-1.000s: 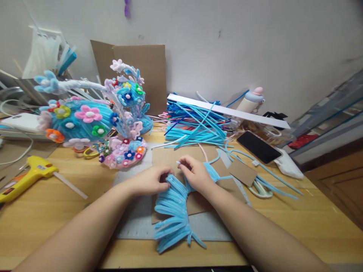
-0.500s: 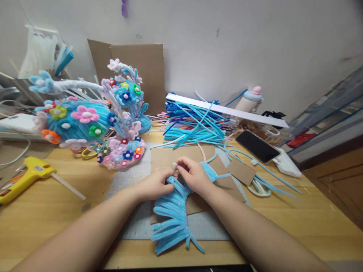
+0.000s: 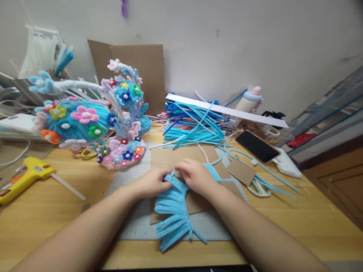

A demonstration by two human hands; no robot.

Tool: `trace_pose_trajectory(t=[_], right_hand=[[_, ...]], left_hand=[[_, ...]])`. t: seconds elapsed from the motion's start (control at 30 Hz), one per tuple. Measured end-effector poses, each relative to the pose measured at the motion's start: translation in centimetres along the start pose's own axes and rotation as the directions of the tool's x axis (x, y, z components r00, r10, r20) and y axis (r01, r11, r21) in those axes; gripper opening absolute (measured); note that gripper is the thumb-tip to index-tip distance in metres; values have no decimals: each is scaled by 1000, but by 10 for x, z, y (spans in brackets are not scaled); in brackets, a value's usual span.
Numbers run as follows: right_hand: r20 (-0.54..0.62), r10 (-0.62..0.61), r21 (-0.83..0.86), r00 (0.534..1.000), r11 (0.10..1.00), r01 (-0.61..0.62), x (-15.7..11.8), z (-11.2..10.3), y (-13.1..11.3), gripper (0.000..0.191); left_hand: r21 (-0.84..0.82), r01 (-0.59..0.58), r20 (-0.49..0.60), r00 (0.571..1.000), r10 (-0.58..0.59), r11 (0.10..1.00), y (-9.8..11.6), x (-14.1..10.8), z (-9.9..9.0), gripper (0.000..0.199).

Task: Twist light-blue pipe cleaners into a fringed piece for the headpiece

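A curved, fringe-like piece of light blue pipe cleaners (image 3: 173, 204), bent into loops side by side, hangs over a grey cutting mat (image 3: 133, 224). My left hand (image 3: 154, 182) is closed on its upper edge, thumb on top. My right hand (image 3: 195, 175) is closed in a pinch just to the right, at the tip of a pipe cleaner beside the left fingers. The far end of the blue piece shows beyond my right wrist, with a loose tail lying on the cardboard (image 3: 198, 204). My fingertips partly hide the spot where they work.
Left stand flower-covered pipe-cleaner lamps (image 3: 82, 121) on a flowered base (image 3: 121, 156). A yellow glue gun (image 3: 31, 175) lies at far left. Behind the mat sits a heap of blue pipe cleaners (image 3: 195, 124). A phone (image 3: 258, 146), scissors (image 3: 259, 189) and a bottle (image 3: 249, 100) are at right.
My right hand has turned and drawn down over the pipe-cleaner tip, its fingers curling in. The lower end of the blue piece has shifted slightly right and up.
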State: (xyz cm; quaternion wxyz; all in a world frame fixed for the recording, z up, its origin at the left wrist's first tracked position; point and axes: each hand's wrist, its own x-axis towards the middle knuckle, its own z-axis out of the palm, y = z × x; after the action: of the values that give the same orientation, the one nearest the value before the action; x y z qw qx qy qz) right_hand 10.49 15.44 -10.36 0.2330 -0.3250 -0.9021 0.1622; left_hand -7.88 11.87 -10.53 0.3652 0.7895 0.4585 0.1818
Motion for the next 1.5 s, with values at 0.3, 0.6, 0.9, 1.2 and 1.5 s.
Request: trace_pose_trajectory(t=[0.3, 0.6, 0.9, 1.2, 1.5], right_hand=[[-8, 35, 3, 999, 999, -35, -1, 4, 3, 21], [-15, 34, 77, 999, 996, -33, 0, 9, 5, 19], [27, 62, 335, 998, 940, -68, 0, 10, -9, 17], [54, -103, 252, 993, 964, 86, 0, 8, -8, 22], [-25, -11, 164, 1000, 986, 15, -1, 12, -4, 18]], left_hand=[[-117, 110, 38, 994, -106, 987, -3, -3, -16, 20], [-446, 190, -8, 976, -216, 875, -10, 1, -14, 21], [-487, 168, -171, 944, -282, 857, -6, 8, -5, 26], [-474, 162, 6, 984, -181, 865, -6, 0, -19, 24], [-385, 268, 243, 953, -183, 883, -10, -9, -29, 28]])
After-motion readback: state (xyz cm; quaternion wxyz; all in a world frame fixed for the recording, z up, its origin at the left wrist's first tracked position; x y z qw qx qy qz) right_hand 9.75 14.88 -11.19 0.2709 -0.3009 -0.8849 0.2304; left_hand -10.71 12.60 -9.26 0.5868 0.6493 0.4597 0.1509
